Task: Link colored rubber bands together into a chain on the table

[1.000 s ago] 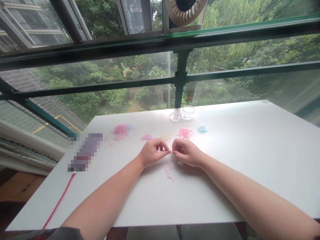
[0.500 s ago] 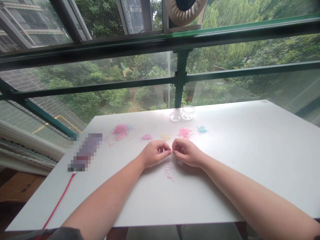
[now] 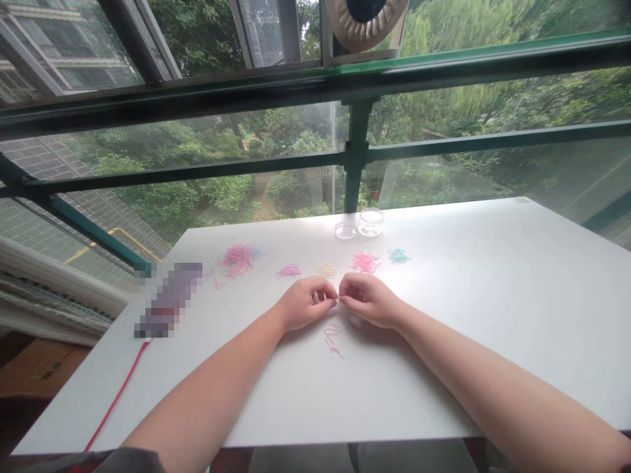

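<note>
My left hand (image 3: 310, 302) and my right hand (image 3: 363, 300) meet fingertip to fingertip above the middle of the white table (image 3: 424, 394). Both are pinched closed; whatever lies between the fingertips is too small to make out. Just below them lie a few loose pink bands (image 3: 333, 339). Beyond my hands are small piles of bands: purple (image 3: 288, 270), pale yellow (image 3: 326, 270), pink (image 3: 365, 262) and light blue (image 3: 399, 255). A larger mixed pile (image 3: 238, 259), mostly pink, sits farther left.
A clear round container (image 3: 371, 223) stands near the table's back edge beside a clear lid (image 3: 346, 231). At the left lies a pixelated dark object (image 3: 170, 299) with a red cable (image 3: 117, 395). A fan (image 3: 365, 23) stands by the window.
</note>
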`<state>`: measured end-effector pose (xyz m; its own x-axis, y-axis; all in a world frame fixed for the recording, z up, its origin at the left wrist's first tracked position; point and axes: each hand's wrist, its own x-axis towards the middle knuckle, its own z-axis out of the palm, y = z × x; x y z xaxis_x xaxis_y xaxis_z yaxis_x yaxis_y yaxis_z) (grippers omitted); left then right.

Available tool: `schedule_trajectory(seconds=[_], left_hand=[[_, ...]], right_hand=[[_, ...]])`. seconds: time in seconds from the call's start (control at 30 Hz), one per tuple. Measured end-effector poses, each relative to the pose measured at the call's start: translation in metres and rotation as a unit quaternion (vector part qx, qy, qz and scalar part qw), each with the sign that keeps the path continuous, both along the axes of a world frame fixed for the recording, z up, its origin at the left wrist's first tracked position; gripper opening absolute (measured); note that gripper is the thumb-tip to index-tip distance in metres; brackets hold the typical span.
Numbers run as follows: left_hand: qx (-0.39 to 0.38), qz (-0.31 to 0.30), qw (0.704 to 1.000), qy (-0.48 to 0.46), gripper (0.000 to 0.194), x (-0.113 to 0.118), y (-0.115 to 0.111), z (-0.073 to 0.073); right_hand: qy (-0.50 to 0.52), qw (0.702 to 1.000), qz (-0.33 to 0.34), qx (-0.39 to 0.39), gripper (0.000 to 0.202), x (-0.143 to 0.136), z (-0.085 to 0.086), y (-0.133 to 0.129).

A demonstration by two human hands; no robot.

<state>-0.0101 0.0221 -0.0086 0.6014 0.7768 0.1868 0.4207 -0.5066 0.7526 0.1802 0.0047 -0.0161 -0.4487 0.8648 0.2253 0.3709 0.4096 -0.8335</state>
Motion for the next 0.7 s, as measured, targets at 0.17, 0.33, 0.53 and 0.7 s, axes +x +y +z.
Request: schedule_trajectory(seconds=[0.17,0.33,0.53,0.7], left_hand=[[0.004,-0.003,1.000,0.002,0.008,-0.0002,0.0006,-0.0009],[0.002,-0.009,1.000,-0.001,0.009,-0.0010,0.0019,-0.0028],[0.005,-0.009,1.000,0.003,0.009,-0.0014,0.0020,-0.0031],[0.014,-0.008,1.000,-0.004,0.008,-0.0009,0.0016,-0.0023]], right_hand=[[0.001,1.000,0.002,0.003,0.003,0.0007,-0.0019,0.0008],[0.000,1.000,0.002,0.003,0.004,0.0004,-0.0009,0.0001],[-0.002,1.000,0.002,-0.001,0.006,-0.0002,0.0008,-0.0006],[-0.006,1.000,0.005,0.002,0.009,-0.0001,0.0009,-0.0009]])
